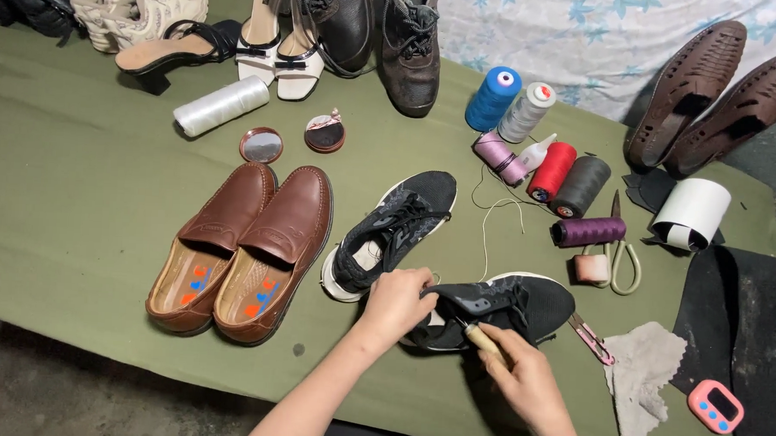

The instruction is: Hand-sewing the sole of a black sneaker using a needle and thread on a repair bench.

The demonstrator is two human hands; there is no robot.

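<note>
My left hand [396, 302] grips the heel collar of a black sneaker with a white sole [511, 307] lying on the green cloth. My right hand [523, 377] holds a tool with a pale wooden handle [484, 339], its tip against the sneaker's opening. A thin white thread [485, 224] trails from the shoe toward the spools. The matching black sneaker [394, 230] lies just behind, to the left.
A pair of brown loafers [245, 247] sits at left. Thread spools [554, 170], scissors [622, 254], thread snips [590, 337], a grey rag [647, 376] and a pink timer [715, 406] lie at right. Sandals, black boots [409, 44] and brown woven shoes [716, 93] line the back.
</note>
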